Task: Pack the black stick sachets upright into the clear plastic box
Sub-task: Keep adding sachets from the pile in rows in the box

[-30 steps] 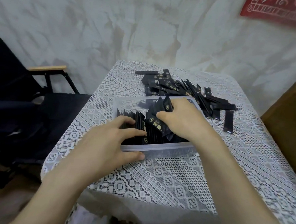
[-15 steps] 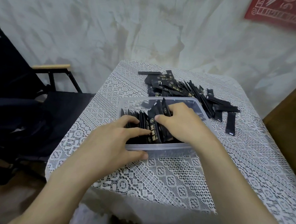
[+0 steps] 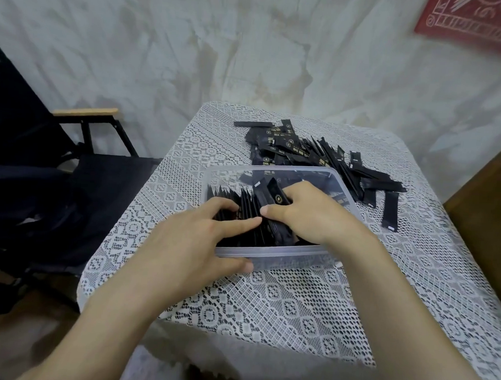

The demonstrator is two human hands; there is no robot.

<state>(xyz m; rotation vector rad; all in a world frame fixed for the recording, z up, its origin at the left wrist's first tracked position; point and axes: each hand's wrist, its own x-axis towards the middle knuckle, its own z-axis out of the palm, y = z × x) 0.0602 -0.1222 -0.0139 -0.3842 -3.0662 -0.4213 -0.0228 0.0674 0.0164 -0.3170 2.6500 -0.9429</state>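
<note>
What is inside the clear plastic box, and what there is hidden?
Black stick sachets stand upright in a row in the clear plastic box; the left hand presses on them, the right hand grips a few more. What lies beneath the hands is covered.

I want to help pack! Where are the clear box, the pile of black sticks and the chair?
clear plastic box (image 3: 286, 252): head view, near rim.
loose sachet pile (image 3: 292, 148): head view, middle of the heap.
chair (image 3: 85, 112): head view, wooden armrest.
</note>
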